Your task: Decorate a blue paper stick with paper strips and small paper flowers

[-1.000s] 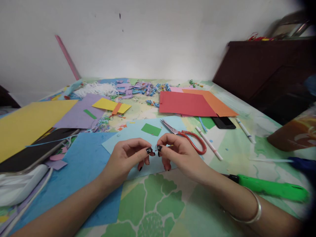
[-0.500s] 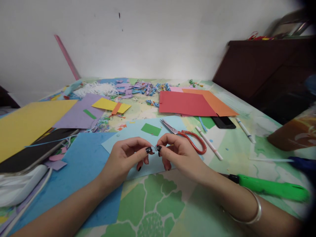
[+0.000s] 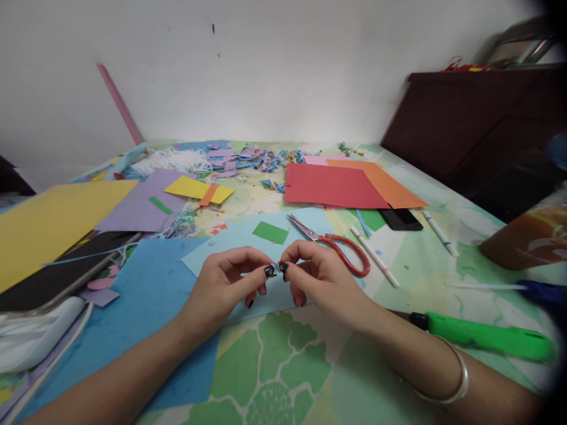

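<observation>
My left hand (image 3: 230,280) and my right hand (image 3: 321,280) meet above a light blue paper sheet (image 3: 234,236), thumb and forefinger of each pinched together. Between the fingertips is a tiny pale bluish piece, mostly covered, too small to name. A small green paper rectangle (image 3: 270,232) lies on the sheet just beyond my hands. Scissors with red handles (image 3: 361,268) rest beside my right hand, blades pointing away to the left. Under my left forearm is a darker blue sheet (image 3: 155,295).
Red paper (image 3: 332,184) and orange paper (image 3: 394,183) lie behind the scissors, by a phone (image 3: 402,219). Markers (image 3: 376,258) and a green-handled tool (image 3: 487,337) are at right. Yellow paper (image 3: 66,212) is at left; paper scraps (image 3: 248,158) and white string (image 3: 175,160) lie at the back.
My fingertips have drawn slightly closer together around the tiny piece. Everything else on the table stays in place.
</observation>
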Motion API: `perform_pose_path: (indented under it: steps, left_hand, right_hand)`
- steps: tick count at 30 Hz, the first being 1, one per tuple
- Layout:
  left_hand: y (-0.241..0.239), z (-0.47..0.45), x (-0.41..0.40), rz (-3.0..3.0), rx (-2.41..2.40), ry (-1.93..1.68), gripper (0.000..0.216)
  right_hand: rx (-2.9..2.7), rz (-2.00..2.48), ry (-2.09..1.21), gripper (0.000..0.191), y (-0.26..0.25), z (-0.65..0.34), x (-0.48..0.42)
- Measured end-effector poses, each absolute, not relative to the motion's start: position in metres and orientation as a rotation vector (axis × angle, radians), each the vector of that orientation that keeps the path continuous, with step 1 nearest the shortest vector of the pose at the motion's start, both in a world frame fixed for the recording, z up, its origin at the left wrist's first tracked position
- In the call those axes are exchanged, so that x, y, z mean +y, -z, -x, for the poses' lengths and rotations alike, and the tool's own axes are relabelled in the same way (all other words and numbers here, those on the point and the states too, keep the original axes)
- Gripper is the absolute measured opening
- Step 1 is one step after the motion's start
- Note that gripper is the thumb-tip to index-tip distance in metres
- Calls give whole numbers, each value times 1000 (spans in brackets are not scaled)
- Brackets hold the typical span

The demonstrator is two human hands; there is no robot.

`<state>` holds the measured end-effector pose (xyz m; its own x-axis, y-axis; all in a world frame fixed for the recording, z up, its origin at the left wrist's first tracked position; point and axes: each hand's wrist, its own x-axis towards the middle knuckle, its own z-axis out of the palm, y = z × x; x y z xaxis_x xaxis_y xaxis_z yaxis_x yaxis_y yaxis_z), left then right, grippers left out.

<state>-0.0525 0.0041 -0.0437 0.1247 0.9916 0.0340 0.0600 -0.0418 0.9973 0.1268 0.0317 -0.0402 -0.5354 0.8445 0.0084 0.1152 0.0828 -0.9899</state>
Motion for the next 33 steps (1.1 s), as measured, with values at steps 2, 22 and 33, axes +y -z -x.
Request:
perform_pose_path:
  steps: [2,22,33]
  left_hand:
    - [43,52,4,-1346,1156,-1109,13]
    - [45,49,4,-1245,1018,-1023,18]
    - [47,50,5,-1203,968,-1042,23]
  right_hand:
    - [-1791,965,-1441,7,41,-127,31]
    - [-1642,894,-1634,5,38,-124,30]
    - [-1632,876,-1658,6,39,-125,30]
